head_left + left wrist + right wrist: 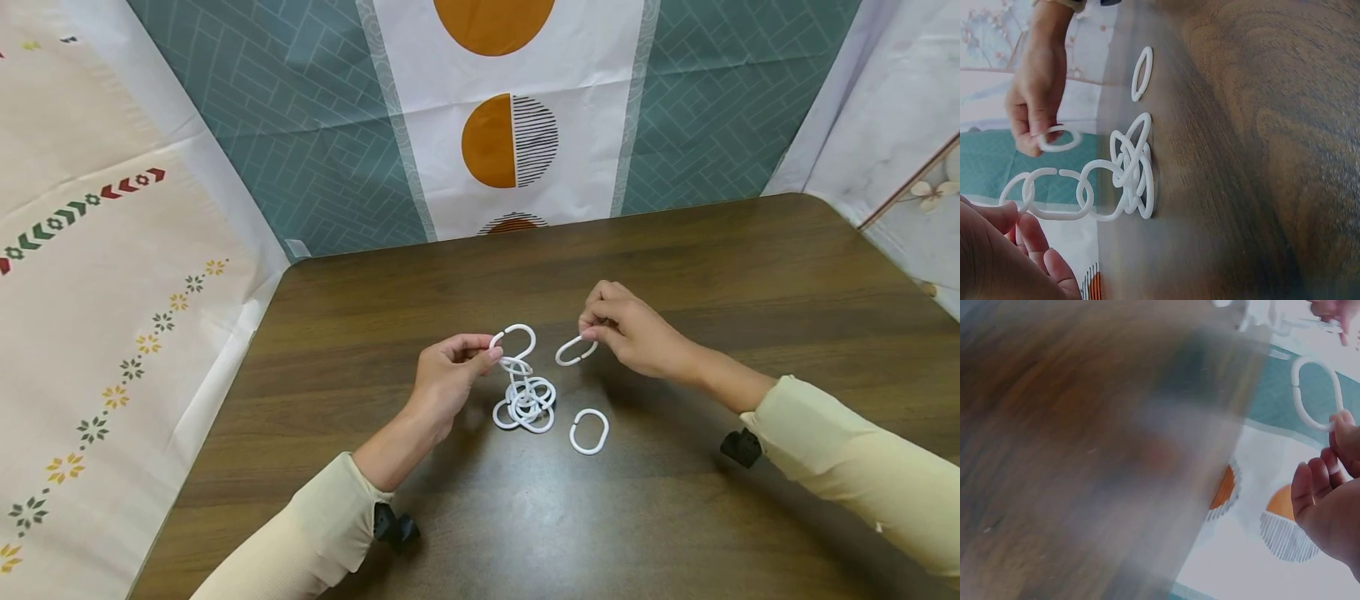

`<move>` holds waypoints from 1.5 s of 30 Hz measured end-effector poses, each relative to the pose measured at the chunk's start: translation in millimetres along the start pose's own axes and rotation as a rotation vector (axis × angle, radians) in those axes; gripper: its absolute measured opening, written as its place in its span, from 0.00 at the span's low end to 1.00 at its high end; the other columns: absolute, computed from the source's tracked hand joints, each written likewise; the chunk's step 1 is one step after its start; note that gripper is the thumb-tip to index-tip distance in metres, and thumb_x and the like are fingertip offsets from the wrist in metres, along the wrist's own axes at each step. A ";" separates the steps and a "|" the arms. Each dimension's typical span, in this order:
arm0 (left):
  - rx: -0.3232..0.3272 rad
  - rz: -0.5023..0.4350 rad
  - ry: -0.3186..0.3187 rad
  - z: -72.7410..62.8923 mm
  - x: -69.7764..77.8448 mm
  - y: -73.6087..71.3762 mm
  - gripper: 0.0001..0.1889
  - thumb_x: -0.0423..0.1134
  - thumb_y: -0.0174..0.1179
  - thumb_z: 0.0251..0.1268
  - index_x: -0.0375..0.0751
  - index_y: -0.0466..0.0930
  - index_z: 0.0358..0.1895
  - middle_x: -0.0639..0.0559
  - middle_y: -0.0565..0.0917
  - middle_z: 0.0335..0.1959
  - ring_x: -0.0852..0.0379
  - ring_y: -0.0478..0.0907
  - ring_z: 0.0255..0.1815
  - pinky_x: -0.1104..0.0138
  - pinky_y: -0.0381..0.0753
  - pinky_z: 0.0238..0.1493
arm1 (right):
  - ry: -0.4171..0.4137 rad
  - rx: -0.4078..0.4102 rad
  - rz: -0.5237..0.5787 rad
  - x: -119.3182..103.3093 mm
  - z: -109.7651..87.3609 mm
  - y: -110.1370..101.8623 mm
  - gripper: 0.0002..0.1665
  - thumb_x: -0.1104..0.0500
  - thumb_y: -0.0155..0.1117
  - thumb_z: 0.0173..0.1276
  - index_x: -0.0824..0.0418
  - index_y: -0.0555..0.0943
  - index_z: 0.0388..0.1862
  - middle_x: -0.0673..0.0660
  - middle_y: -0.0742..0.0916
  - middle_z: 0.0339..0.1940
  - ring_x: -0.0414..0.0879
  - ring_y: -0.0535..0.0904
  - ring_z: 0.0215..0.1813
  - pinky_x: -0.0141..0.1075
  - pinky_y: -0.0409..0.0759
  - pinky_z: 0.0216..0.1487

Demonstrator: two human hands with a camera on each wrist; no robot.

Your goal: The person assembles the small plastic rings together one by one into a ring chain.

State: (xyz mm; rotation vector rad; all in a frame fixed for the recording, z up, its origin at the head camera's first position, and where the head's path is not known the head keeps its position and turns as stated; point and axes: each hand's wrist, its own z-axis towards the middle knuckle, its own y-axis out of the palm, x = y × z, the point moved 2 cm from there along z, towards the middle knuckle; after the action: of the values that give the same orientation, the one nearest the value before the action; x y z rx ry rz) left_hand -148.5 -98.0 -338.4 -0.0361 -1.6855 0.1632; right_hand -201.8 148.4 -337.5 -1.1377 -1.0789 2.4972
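Note:
My left hand point(444, 377) pinches the top link of a chain of white plastic links point(528, 402) between thumb and fingers. From that raised link the chain hangs down, and its lower links lie heaped on the table; the left wrist view shows the linked rings point(1060, 215) one through another. To the right, my right hand point(628, 329) pinches a single white oval link point(576, 352) with a small gap in its side, held above the table and apart from the chain. Another loose white link point(589, 432) lies flat on the table, right of the heap.
The brown wooden table point(360, 333) has its far edge against a teal and white patterned cloth point(315, 150). A cream cloth with floral stitching point(97, 333) hangs at the left. Dark wrist cameras point(395, 527) sit at both cuffs.

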 end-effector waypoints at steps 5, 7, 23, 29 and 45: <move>-0.007 0.003 -0.002 -0.6 0.1 2.1 0.10 0.32 0.68 0.57 0.33 0.85 0.42 0.53 0.82 0.28 0.59 0.75 0.28 0.62 0.75 0.40 | 0.117 0.048 0.085 -8.1 3.5 -8.2 0.06 0.69 0.64 0.64 0.62 0.80 0.28 0.53 0.75 0.34 0.44 0.67 0.39 0.33 0.67 0.38; -0.010 0.003 -0.004 -0.7 -0.5 2.8 0.10 0.32 0.68 0.57 0.33 0.85 0.41 0.53 0.82 0.28 0.59 0.75 0.28 0.62 0.75 0.40 | 0.148 0.068 0.106 -10.3 4.2 -9.7 0.06 0.68 0.64 0.65 0.62 0.80 0.28 0.53 0.75 0.35 0.44 0.67 0.38 0.30 0.66 0.36; -0.051 0.008 -0.026 -1.3 -2.6 7.2 0.11 0.32 0.67 0.58 0.31 0.84 0.43 0.55 0.81 0.26 0.55 0.76 0.29 0.61 0.74 0.42 | 0.213 0.171 0.111 -18.5 5.4 -10.7 0.02 0.67 0.63 0.66 0.61 0.79 0.34 0.54 0.78 0.29 0.45 0.70 0.32 0.29 0.68 0.33; -0.053 0.002 -0.034 -1.1 -2.5 8.8 0.10 0.32 0.68 0.57 0.34 0.84 0.42 0.55 0.81 0.27 0.57 0.76 0.28 0.61 0.74 0.42 | 0.185 0.229 0.103 -25.9 10.4 -9.3 0.05 0.70 0.62 0.66 0.61 0.79 0.34 0.55 0.79 0.29 0.44 0.70 0.31 0.28 0.67 0.33; -0.083 -0.027 -0.041 -3.8 1.4 13.3 0.12 0.32 0.69 0.55 0.32 0.84 0.42 0.54 0.83 0.26 0.56 0.78 0.28 0.62 0.77 0.40 | 0.148 0.260 0.155 -52.8 26.0 14.1 0.03 0.69 0.61 0.67 0.62 0.78 0.33 0.54 0.80 0.30 0.44 0.72 0.34 0.31 0.70 0.36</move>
State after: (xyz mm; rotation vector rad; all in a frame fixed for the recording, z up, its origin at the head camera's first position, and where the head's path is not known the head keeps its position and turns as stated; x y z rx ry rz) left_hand -145.8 -84.4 -338.3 -0.0719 -1.7327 0.0743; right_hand -182.6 100.9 -305.3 -1.3435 -0.6282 2.5244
